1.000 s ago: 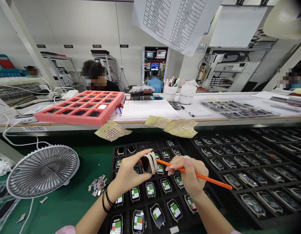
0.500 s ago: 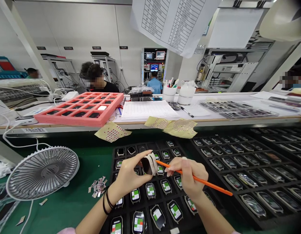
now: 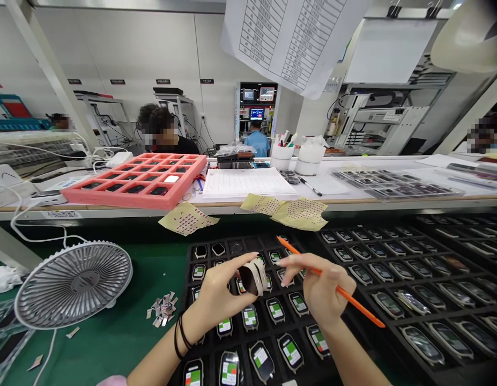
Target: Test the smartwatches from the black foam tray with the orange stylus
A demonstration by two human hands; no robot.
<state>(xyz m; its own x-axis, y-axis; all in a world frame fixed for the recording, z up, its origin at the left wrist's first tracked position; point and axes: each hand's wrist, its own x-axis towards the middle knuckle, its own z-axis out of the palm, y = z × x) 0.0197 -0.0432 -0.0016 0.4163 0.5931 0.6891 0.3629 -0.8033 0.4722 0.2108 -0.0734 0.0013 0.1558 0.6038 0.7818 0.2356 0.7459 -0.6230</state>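
A green desk (image 3: 91,354) stretches beneath a raised white shelf (image 3: 123,214) in a workroom where other people sit further back. At the left stands a grey round fan (image 3: 74,284), and to its right lies a loose pile of small pieces (image 3: 163,308). Next, the left hand (image 3: 222,284), with dark bands round its wrist, holds a pale-framed watch (image 3: 254,276) above a black compartmented tray (image 3: 237,340) of similar watches, its fingers and thumb pinching the edges. The right hand (image 3: 326,284) pinches a slanting orange stick (image 3: 361,308) between fingers and thumb, the tip apart from the held watch. Rightmost, a second black tray (image 3: 387,343) carries more watches in rows.
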